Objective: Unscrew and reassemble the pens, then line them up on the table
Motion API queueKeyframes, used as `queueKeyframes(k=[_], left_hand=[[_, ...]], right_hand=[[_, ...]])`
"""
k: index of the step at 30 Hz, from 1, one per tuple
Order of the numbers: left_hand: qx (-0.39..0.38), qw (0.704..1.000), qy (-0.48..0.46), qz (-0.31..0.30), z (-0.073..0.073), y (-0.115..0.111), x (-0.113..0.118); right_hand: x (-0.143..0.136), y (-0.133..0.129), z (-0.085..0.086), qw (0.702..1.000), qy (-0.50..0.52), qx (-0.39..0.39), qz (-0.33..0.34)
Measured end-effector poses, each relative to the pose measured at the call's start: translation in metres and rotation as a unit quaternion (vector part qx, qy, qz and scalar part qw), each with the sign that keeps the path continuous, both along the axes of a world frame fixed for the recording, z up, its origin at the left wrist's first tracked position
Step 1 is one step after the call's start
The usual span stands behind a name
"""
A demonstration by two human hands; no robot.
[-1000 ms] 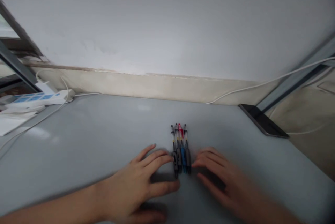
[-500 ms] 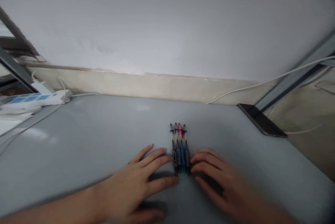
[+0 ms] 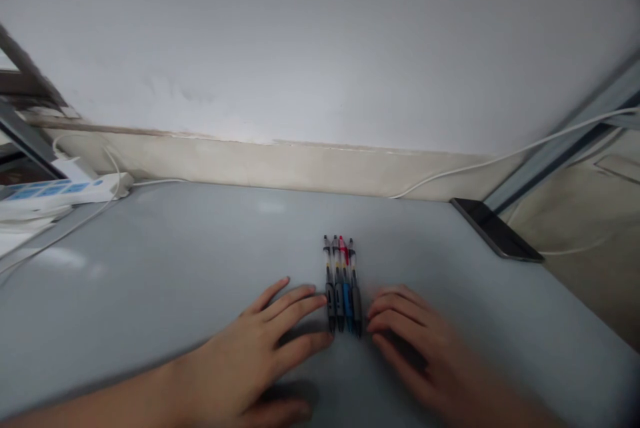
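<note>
Grey worktop (image 3: 200, 241) below, apparently evening up four pens (image 3: 339, 295) side by side well short of its back edge, with left hand (image 3: 253, 345) spread-fingered, seemingly touching the row, and right hand (image 3: 425, 341) half-curled just beside it, neither grasping, probably needing light, level nudges next.

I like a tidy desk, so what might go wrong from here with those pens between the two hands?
The left hand is right up against or beside the leftmost pen, so a small push might skew the close row of four pens. The right hand sits just beyond the rightmost pen; a quick inward move could knock it. The dark flat device lies along the table's right edge, so a bump might tip it off.
</note>
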State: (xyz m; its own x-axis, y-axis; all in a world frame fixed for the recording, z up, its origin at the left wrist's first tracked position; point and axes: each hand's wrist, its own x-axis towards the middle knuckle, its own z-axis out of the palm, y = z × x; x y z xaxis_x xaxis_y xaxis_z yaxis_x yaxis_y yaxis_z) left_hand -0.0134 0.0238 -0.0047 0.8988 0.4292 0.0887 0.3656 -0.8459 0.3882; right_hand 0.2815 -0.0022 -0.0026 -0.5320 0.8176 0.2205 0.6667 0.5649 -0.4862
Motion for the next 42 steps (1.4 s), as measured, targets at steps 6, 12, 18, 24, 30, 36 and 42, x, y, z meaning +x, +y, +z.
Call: queueKeyframes(k=[6,12,18,24,30,36,42], left_hand=[[0.042,0.993,-0.109,0.008,0.003,-0.001,0.004],[0.054,0.981,-0.184,0.031,0.005,-0.002,0.004],[0.049,0.971,-0.230,0.050,0.004,-0.003,0.002],[0.031,0.972,-0.228,0.044,0.004,-0.005,0.004],[0.035,0.974,-0.224,0.023,0.005,-0.006,0.006],[0.026,0.971,-0.236,0.022,0.003,-0.009,0.005],[-0.009,0.968,-0.246,0.042,-0.001,-0.009,0.002]], right_hand=[[0.000,0.000,0.001,0.999,0.027,0.026,-0.002],[-0.001,0.001,0.002,0.996,0.044,0.074,-0.007],[-0.006,0.002,-0.002,0.991,0.045,0.126,-0.002],[-0.024,-0.003,-0.005,0.978,-0.026,0.205,0.038],[-0.047,-0.007,-0.017,0.925,-0.135,0.347,0.081],[-0.058,-0.006,-0.023,0.891,-0.178,0.409,0.084],[-0.051,-0.002,-0.017,0.883,-0.187,0.415,0.114]])
